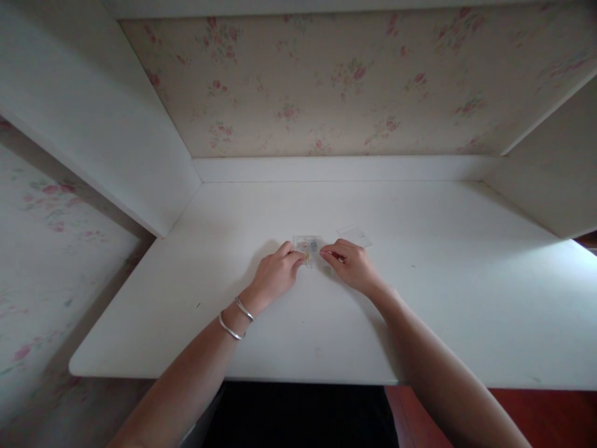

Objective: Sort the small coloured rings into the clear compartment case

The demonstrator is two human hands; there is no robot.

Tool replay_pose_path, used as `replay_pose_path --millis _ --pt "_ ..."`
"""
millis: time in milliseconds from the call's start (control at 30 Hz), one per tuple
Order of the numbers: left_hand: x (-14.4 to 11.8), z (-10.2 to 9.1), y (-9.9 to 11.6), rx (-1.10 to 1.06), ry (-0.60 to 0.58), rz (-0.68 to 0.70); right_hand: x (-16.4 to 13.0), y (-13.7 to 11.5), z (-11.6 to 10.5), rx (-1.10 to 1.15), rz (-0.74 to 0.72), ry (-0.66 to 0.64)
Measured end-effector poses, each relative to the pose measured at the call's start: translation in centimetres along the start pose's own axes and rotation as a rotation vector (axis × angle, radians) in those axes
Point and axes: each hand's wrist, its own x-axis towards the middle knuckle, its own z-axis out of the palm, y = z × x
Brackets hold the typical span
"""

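A small clear plastic box (308,239) with compartments lies on the white desk between my hands. Small items sit inside it: a dark grey cluster (314,246) on the right and a yellowish bit (306,256) near the front. My left hand (277,269) is closed at the box's left side, its fingertips on the edge by the yellowish bit. Just off the right side, my right hand (349,264) makes a pinch; whatever is between its fingertips is too small to make out. Behind the right hand lies a flat, clear plastic piece (354,235), like a lid.
The white desk (261,211) has a raised back strip (345,168) and side panels at left (153,155) and right (550,162). A tiny dark sliver (198,305) lies left of my left forearm. The desk's front edge runs close to my body.
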Motion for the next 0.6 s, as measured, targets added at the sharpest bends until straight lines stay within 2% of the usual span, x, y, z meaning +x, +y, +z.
replay_pose_path --millis 133,267,433,600 --pt "-0.4 -0.5 0.7 0.010 0.000 -0.007 0.0 -0.1 0.0 -0.008 -0.002 -0.040" --pt "-0.6 -0.6 1.8 0.018 0.011 0.010 0.1 0.2 -0.8 -0.032 0.044 0.038" --pt "-0.5 0.5 4.0 0.045 -0.081 0.115 0.2 0.8 -0.9 -0.054 0.091 0.087" --pt "0.2 1.6 5.2 0.093 -0.124 0.141 0.1 0.9 -0.8 -0.068 0.097 0.072"
